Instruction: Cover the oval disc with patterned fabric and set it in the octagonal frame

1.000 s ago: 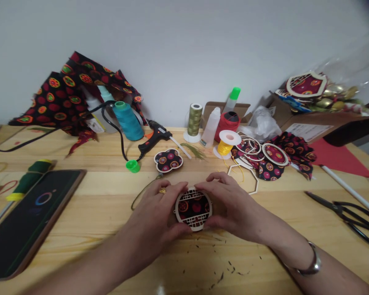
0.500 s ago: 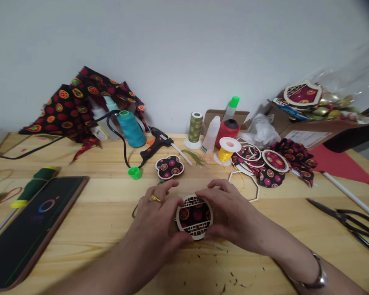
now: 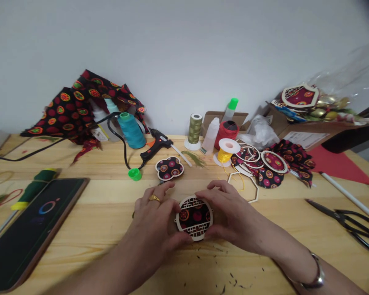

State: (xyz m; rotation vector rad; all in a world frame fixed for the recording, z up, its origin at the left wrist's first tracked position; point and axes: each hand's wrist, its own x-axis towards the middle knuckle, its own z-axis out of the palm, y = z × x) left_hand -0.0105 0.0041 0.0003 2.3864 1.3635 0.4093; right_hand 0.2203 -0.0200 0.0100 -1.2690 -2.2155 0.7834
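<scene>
Low over the wooden table, a round wooden ornament (image 3: 194, 217) with lattice bands and dark floral fabric lies between both hands. My left hand (image 3: 158, 215), wearing a gold ring, grips its left rim with thumb and fingers. On the opposite side my right hand (image 3: 230, 213) closes on the right rim, thumb at the lower edge and fingers at the top. Just beyond them rests a flower-shaped fabric ornament (image 3: 169, 168). Whether the round piece touches the table is hard to see.
A black glue gun (image 3: 156, 144), a teal thread cone (image 3: 131, 130) and a yellow thread spool (image 3: 225, 151) stand behind. Black scissors (image 3: 344, 219) lie right, a phone (image 3: 39, 221) left. Wooden frames (image 3: 249, 155) and a cardboard box (image 3: 304, 131) sit at back right.
My left fingers have shifted slightly on the upper left rim. The round ornament stays in both hands, nearly in the same place; the camera view has moved a little.
</scene>
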